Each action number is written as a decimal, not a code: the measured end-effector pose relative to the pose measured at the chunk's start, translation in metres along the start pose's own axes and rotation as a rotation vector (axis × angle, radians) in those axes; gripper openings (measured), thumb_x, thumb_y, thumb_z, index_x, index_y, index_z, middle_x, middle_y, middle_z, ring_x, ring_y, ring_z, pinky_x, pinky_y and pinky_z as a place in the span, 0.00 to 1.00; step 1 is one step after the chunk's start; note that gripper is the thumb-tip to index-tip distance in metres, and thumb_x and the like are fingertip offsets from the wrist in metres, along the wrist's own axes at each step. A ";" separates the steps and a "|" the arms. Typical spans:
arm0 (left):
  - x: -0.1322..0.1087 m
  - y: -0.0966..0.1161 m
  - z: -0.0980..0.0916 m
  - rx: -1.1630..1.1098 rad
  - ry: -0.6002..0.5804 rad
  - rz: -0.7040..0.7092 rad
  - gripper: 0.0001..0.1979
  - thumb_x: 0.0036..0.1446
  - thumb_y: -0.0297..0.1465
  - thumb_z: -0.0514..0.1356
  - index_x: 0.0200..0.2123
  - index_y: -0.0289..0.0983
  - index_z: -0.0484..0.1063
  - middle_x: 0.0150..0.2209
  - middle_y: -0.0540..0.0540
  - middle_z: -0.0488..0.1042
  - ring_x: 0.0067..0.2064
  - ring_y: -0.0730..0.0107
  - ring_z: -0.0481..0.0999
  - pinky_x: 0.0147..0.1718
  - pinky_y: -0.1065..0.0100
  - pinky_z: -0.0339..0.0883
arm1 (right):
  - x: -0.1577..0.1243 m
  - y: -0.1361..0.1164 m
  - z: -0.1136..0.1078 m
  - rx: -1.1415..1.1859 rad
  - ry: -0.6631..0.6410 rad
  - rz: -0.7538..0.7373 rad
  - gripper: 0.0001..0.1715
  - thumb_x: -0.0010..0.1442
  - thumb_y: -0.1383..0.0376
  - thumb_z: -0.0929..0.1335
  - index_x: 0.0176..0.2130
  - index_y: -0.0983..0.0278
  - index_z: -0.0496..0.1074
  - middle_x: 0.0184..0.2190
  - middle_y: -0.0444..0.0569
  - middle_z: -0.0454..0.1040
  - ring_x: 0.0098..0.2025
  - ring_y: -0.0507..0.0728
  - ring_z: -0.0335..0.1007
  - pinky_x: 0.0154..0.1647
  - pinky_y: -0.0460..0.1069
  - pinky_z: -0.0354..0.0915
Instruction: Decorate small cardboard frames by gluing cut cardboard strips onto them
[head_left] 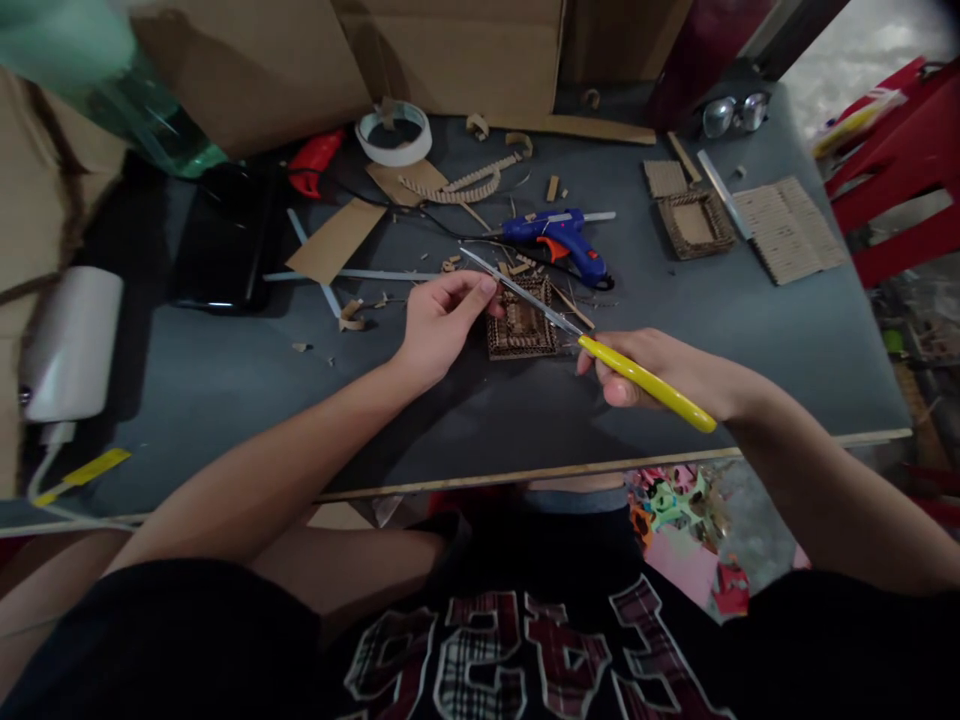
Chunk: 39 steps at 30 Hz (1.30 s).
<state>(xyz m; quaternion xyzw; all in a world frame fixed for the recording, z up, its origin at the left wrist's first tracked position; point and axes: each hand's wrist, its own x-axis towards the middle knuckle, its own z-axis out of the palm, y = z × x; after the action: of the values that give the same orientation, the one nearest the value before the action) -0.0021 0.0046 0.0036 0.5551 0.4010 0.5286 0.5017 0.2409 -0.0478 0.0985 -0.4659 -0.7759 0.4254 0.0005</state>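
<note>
The right hand [667,354] grasps the yellow-handled, silver-bladed cutting tool [607,356], blade angled toward ten o'clock, seemingly to bring its tip near the left hand [450,325]. There, thumb and forefinger pinch together; I cannot tell on what. The square brown corrugated-cardboard frame [519,352] lies between both hands, under the blade; at its one o'clock, the blue plastic glue gun [576,238] rests, probably for easy reach.
</note>
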 end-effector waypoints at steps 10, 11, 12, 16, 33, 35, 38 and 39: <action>0.002 -0.001 -0.005 -0.006 0.023 -0.041 0.11 0.57 0.38 0.68 0.29 0.36 0.79 0.22 0.51 0.75 0.24 0.76 0.74 0.29 0.71 0.69 | 0.008 -0.006 -0.004 -0.014 -0.022 0.017 0.50 0.52 0.24 0.55 0.33 0.65 0.71 0.19 0.39 0.61 0.21 0.48 0.53 0.23 0.48 0.47; 0.003 -0.002 -0.005 -0.003 0.033 -0.028 0.12 0.57 0.39 0.68 0.29 0.36 0.79 0.22 0.51 0.75 0.24 0.76 0.74 0.29 0.71 0.68 | 0.010 -0.006 -0.006 -0.022 -0.025 0.025 0.51 0.50 0.23 0.54 0.33 0.65 0.70 0.18 0.39 0.60 0.20 0.48 0.52 0.23 0.48 0.46; 0.003 -0.002 -0.006 0.001 0.041 -0.013 0.12 0.57 0.39 0.68 0.29 0.36 0.79 0.22 0.52 0.75 0.24 0.76 0.73 0.28 0.71 0.68 | 0.012 -0.006 -0.007 -0.024 -0.032 0.027 0.52 0.50 0.22 0.54 0.33 0.65 0.70 0.18 0.39 0.59 0.20 0.48 0.52 0.22 0.48 0.46; 0.005 -0.007 -0.007 0.003 0.083 0.030 0.11 0.59 0.39 0.67 0.28 0.39 0.79 0.23 0.53 0.75 0.25 0.78 0.73 0.29 0.71 0.67 | 0.021 -0.004 -0.012 -0.019 -0.078 -0.002 0.51 0.51 0.23 0.53 0.31 0.65 0.68 0.16 0.40 0.60 0.18 0.48 0.56 0.21 0.48 0.50; -0.001 0.001 -0.004 0.115 -0.061 -0.038 0.14 0.58 0.42 0.66 0.31 0.35 0.79 0.26 0.48 0.80 0.29 0.72 0.79 0.34 0.70 0.72 | 0.006 -0.007 0.005 0.001 -0.024 0.146 0.38 0.59 0.31 0.59 0.26 0.62 0.61 0.18 0.42 0.64 0.17 0.47 0.56 0.20 0.46 0.51; 0.000 0.000 -0.004 0.132 -0.073 -0.043 0.14 0.58 0.42 0.66 0.32 0.35 0.80 0.27 0.47 0.81 0.30 0.72 0.79 0.36 0.70 0.72 | 0.005 -0.011 0.008 0.003 -0.003 0.200 0.37 0.59 0.33 0.61 0.26 0.63 0.63 0.18 0.42 0.64 0.17 0.47 0.55 0.19 0.46 0.50; -0.001 0.001 -0.004 0.101 -0.069 -0.039 0.18 0.56 0.46 0.66 0.33 0.35 0.80 0.27 0.47 0.81 0.30 0.73 0.79 0.35 0.71 0.72 | 0.004 -0.015 0.011 0.032 0.013 0.224 0.35 0.58 0.35 0.63 0.27 0.63 0.65 0.18 0.42 0.65 0.16 0.46 0.56 0.18 0.46 0.52; -0.001 0.002 -0.005 0.094 -0.070 -0.039 0.19 0.56 0.47 0.66 0.33 0.35 0.80 0.27 0.46 0.81 0.30 0.73 0.79 0.35 0.71 0.72 | 0.003 -0.014 0.013 0.053 0.017 0.230 0.34 0.58 0.36 0.64 0.27 0.64 0.66 0.18 0.42 0.64 0.16 0.46 0.57 0.17 0.46 0.53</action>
<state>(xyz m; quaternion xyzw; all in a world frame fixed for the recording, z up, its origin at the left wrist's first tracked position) -0.0069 0.0042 0.0048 0.5880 0.4184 0.4796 0.4991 0.2236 -0.0568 0.0981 -0.5553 -0.7057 0.4392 -0.0292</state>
